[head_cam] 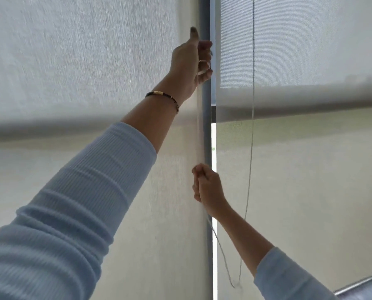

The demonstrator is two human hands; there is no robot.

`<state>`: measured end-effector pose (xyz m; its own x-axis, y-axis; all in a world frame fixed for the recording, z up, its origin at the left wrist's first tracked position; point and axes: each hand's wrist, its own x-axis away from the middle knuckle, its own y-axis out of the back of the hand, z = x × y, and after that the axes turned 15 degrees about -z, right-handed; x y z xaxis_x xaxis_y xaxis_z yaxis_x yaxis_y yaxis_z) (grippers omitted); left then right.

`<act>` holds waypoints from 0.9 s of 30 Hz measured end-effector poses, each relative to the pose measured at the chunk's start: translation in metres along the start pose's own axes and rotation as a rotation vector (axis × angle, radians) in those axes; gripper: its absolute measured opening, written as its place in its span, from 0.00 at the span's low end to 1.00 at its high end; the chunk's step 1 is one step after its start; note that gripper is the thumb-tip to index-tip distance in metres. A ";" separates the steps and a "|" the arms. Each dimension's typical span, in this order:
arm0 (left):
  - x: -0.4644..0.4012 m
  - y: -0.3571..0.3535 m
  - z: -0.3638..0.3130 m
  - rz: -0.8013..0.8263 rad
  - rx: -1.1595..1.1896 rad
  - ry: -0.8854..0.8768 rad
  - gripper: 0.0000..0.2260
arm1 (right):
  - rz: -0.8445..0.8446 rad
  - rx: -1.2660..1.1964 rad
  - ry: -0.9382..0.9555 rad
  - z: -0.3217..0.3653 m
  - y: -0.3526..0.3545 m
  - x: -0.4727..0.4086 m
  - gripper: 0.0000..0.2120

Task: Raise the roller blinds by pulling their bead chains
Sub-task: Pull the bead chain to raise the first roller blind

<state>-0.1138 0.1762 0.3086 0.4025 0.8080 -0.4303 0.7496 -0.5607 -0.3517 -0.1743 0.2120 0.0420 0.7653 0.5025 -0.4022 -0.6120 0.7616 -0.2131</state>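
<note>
- White bead chain point(199, 118) hangs along the right edge of the left blind point(72, 61), beside the grey window post point(207, 126).
- Left hand point(191, 66) grips it high, fingers curled shut.
- Right hand point(206, 187) fists around it lower down.

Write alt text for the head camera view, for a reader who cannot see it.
Both hands grip a white bead chain beside a grey window post: the left hand reaches high, the right hand holds lower down. Pale roller blinds cover the windows on either side, and a second chain hangs loose at the right.
</note>
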 end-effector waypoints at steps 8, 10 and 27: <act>0.015 0.009 0.042 0.025 0.169 -0.137 0.27 | 0.196 0.141 -0.224 -0.036 0.010 0.018 0.17; 0.024 0.013 0.047 0.103 0.253 -0.120 0.26 | 0.292 0.150 -0.243 -0.023 0.016 0.010 0.14; 0.125 0.115 0.198 0.152 0.209 0.193 0.21 | 0.353 -0.057 0.064 0.210 -0.003 -0.080 0.26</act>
<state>-0.0813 0.1773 0.0496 0.6089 0.7202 -0.3324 0.5572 -0.6866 -0.4670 -0.1913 0.2554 0.2618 0.4923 0.7021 -0.5144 -0.8477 0.5209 -0.1003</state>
